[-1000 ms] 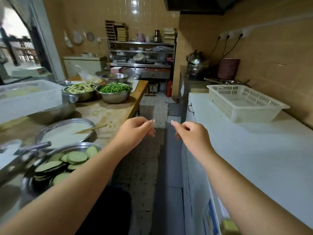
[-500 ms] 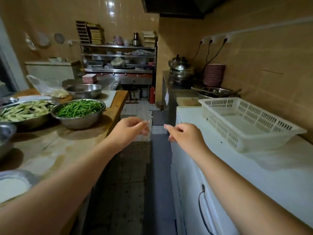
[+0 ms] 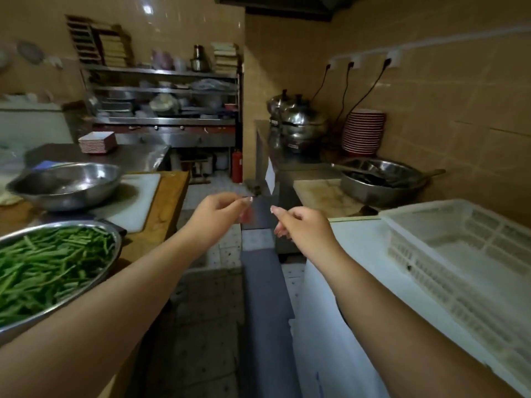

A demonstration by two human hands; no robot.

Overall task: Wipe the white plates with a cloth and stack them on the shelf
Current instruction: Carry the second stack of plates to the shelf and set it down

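My left hand [image 3: 218, 216] and my right hand [image 3: 301, 228] are stretched out over the aisle at chest height, a small gap between them. Both have the fingers curled with thumb and forefinger together, and I see nothing in either. A tall stack of red-rimmed plates [image 3: 363, 132] stands against the right wall at the back. A low stack of square dishes [image 3: 97, 142] sits on the steel counter at the left rear. The steel shelf unit [image 3: 163, 73] fills the far wall, crowded with pots and bags. No cloth is in view.
A bowl of green beans [image 3: 51, 268] and a steel bowl [image 3: 66, 185] sit on the wooden table at my left. At my right, a white plastic basket [image 3: 459, 254] rests on a white chest freezer [image 3: 359, 254]; beyond are a steel basin [image 3: 379, 179] and lidded pots [image 3: 298, 122].
I have walked forward down the aisle; the table, freezer and basket have slid back toward me. Both hands keep the same curled pose out in front.
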